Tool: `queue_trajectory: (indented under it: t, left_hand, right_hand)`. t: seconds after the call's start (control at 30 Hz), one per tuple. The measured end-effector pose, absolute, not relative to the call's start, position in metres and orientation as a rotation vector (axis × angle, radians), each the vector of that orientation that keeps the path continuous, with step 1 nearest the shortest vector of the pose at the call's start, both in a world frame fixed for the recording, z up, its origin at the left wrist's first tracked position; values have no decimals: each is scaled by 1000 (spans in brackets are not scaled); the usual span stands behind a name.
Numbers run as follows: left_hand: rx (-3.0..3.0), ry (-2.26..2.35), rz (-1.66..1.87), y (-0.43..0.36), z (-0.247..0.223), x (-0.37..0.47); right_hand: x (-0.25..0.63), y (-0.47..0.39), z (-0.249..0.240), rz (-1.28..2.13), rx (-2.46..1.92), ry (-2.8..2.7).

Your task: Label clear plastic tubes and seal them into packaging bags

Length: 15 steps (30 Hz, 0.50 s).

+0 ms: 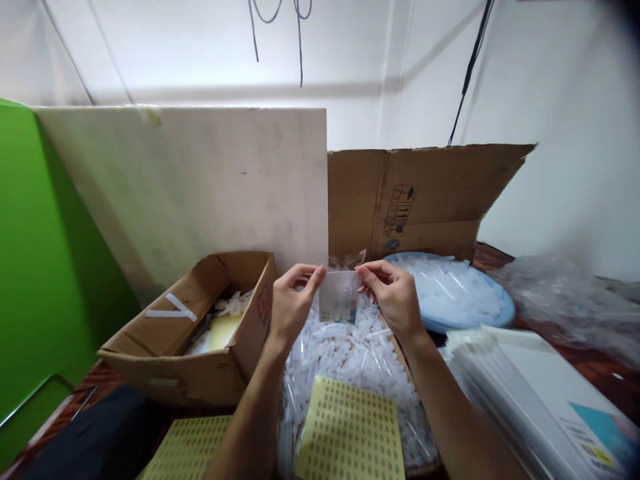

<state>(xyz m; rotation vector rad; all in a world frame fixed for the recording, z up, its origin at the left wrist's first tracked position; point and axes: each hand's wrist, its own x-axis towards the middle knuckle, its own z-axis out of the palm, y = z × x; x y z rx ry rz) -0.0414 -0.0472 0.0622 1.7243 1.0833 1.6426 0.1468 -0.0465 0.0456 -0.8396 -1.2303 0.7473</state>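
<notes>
Head view, packet (338,300): held upright between both hands, above white pieces (345,348); no telling the long axis.
Left hand (293,303): fingers pinched on the packet's upper left corner.
Right hand (395,297): fingers pinched on the upper right corner, about level with the left.
Nearer hand: neither; in contact from each side.
Yellow sheet (350,430): lower, between the forearms.

Small, flat, whitish rectangular packet (338,293): tinted yellow and teal along its lower edge. Square yellow paper sheet (353,430): patterned with rows of small dark ovals. Round light-blue basin (507,313): plain, bearing translucent white pieces (450,287). Upright brown cardboard sheet (440,193): printed with black symbols and one blue emblem. Broad flat panel (40,280): bright green.
</notes>
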Motion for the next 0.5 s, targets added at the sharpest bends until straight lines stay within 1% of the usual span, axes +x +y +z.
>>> queue_trajectory:
  t: [0.13,0.3,0.5]
  left_hand:
    - [1702,1207,1670,-47,62,-43]
    - [1464,1037,1533,-44,57,-37]
    - [1399,877,1599,-43,51,-26]
  right_hand:
    - [145,-47,47,711,-801,-1234]
    - [145,-39,39,730,-768,-1200]
    - [145,-33,32,772,-758,-1131]
